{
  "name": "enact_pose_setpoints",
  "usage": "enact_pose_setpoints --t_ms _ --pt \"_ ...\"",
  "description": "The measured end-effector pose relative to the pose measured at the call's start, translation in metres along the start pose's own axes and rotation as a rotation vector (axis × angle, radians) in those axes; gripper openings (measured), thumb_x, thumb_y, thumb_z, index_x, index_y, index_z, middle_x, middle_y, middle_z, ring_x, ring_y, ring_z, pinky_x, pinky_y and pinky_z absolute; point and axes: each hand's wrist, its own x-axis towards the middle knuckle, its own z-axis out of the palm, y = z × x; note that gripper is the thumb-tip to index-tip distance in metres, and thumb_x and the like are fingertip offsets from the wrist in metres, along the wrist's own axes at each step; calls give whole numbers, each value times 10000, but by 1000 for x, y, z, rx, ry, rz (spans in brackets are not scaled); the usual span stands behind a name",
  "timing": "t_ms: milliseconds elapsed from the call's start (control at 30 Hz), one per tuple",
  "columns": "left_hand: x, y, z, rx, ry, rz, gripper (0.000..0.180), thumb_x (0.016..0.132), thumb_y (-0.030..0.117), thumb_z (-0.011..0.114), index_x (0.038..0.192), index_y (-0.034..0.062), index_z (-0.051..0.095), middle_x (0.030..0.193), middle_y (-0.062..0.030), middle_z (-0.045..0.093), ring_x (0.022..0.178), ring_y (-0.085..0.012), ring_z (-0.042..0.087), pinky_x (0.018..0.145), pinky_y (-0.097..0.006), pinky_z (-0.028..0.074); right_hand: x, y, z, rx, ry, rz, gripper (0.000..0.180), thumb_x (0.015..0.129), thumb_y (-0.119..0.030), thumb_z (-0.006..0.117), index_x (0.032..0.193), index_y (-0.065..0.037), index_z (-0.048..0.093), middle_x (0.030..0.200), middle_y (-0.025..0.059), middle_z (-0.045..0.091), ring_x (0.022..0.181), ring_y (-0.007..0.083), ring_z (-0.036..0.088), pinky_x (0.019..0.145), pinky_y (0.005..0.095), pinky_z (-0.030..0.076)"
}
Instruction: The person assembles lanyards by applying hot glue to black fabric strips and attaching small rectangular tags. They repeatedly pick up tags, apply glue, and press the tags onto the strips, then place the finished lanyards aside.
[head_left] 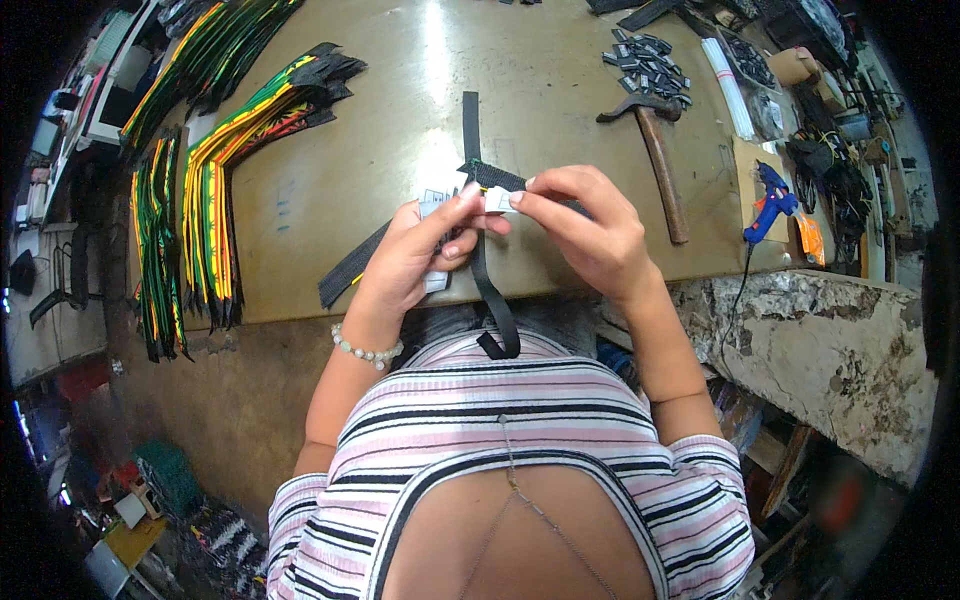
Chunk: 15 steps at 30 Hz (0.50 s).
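Item, lower centre: black strap (497,318), hanging from the hands toward the striped shirt (520,470).
Item, centre: left hand (415,255), fingers closed on small white labels (436,205); right hand (590,225), fingertips pinching one white tag (499,200) against the strap's folded end. Best kept square and pressed flat, by judgement.
Item, right: hammer (660,160), blue glue gun (772,200).
Item, upper left: striped webbing bundles (215,190) on the table (400,100).
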Motion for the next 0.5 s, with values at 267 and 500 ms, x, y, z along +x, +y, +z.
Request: enact_pose_setpoints --t_ms 267,500 --pt "-2 -3 16 403 224 336 186 907 152 733 983 -17 727 832 5 691 663 -27 553 579 -194 446 -11 -16 11 902 154 903 348 931 -75 681 1253 32 604 1048 93 654 917 140 651 777 275 571" --pt "-10 -8 25 657 333 334 144 882 128 759 912 -10 734 838 -7 705 756 -58 614 698 -213 492 -20 -16 17 1253 81 1057 261 926 -62 689 1142 65 616 977 85 681 827 120 663 760 245 558"
